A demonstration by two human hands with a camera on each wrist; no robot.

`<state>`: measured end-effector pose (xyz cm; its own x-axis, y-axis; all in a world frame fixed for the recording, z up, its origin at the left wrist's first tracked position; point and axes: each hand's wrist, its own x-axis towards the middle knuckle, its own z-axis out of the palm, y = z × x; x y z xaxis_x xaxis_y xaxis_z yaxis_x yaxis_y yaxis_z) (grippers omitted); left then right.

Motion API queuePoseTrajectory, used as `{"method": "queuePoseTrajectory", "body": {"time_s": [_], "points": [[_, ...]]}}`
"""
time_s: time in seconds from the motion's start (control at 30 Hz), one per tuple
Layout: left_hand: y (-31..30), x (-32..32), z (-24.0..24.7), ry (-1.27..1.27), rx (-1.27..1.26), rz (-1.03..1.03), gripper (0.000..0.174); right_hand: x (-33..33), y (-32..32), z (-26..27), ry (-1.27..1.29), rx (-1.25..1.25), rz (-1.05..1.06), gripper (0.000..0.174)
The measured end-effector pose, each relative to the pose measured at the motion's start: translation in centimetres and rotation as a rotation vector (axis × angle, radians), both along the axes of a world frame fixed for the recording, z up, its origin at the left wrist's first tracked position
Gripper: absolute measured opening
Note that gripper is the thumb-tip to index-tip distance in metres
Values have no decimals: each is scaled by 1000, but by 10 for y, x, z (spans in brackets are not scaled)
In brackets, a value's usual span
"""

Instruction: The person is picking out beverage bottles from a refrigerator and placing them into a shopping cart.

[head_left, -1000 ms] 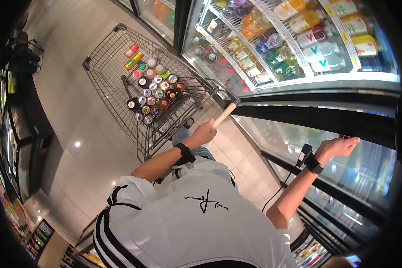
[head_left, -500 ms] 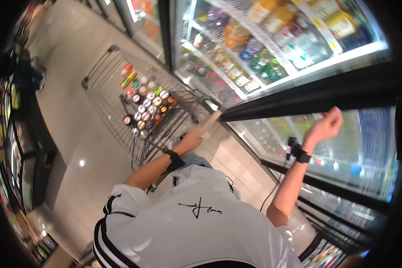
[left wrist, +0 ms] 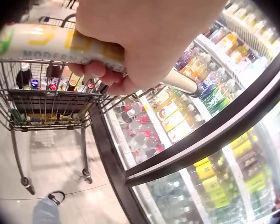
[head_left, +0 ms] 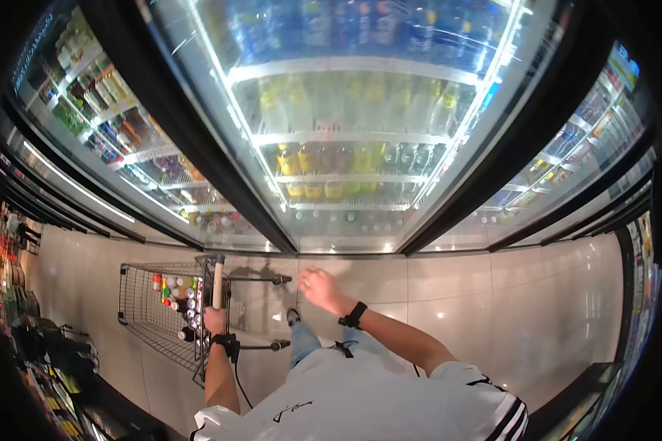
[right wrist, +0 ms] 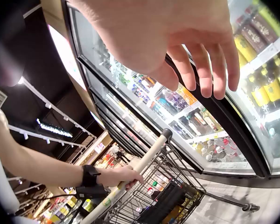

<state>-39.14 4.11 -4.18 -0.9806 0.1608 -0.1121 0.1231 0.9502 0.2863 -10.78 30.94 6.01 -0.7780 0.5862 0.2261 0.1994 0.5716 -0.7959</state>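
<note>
Left hand [head_left: 215,320] is gripping the cart handle [head_left: 218,285] | right hand [head_left: 320,289] is now hanging clear of the door frame [head_left: 178,121], fingers loose, seemingly holding nothing, palm partly hidden | cart [left wrist: 51,100] is standing leftward, carrying drinks [head_left: 191,305], alone being handled

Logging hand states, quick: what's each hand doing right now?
Left hand: closed, holding the cart handle.
Right hand: open, fingers relaxed, holding nothing.

We see a pale tiled floor [head_left: 449,287]; bright, glass-fronted fridges [head_left: 196,132] line its far edge, and track lights [right wrist: 48,105] run across the black ceiling [right wrist: 53,91].
</note>
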Motion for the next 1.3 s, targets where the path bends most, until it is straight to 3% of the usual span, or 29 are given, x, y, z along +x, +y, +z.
{"method": "queuePoseTrajectory", "body": {"time_s": [0.2,0.3,0.4,0.5,0.57,0.63,0.7,0.73,0.8,0.83,0.9,1.3], "points": [[-15,48,5,39,-46,-22,32,27,0,5,-65,124,124,20],[-25,78,7,16,-116,18,33,9,-19,5,-122,186,246,30],[-24,116,24,10,-110,26,33,-15,-48,5,-82,382,426,59],[-31,139,23,-18,-132,5,33,-39,-84,0,-12,622,531,61],[-45,152,11,-22,-121,-32,30,-51,-109,-12,69,714,590,61],[-70,166,5,-62,-93,-64,35,-61,-129,-26,-233,842,763,58],[-92,196,37,-124,151,-101,48,-66,-143,-38,-189,880,710,48],[-121,200,31,-109,127,-127,59,-73,-145,-41,-210,840,770,38],[-176,229,39,-105,43,-114,50,-77,-143,-65,-134,737,876,15],[-194,244,37,-114,39,-111,50,-76,-144,-79,-374,743,960,16],[-218,259,36,-261,-164,14,45,-59,-153,-68,-488,796,983,17],[-219,284,49,-271,-161,43,36,-34,-162,-53,-470,763,1005,20]]}}
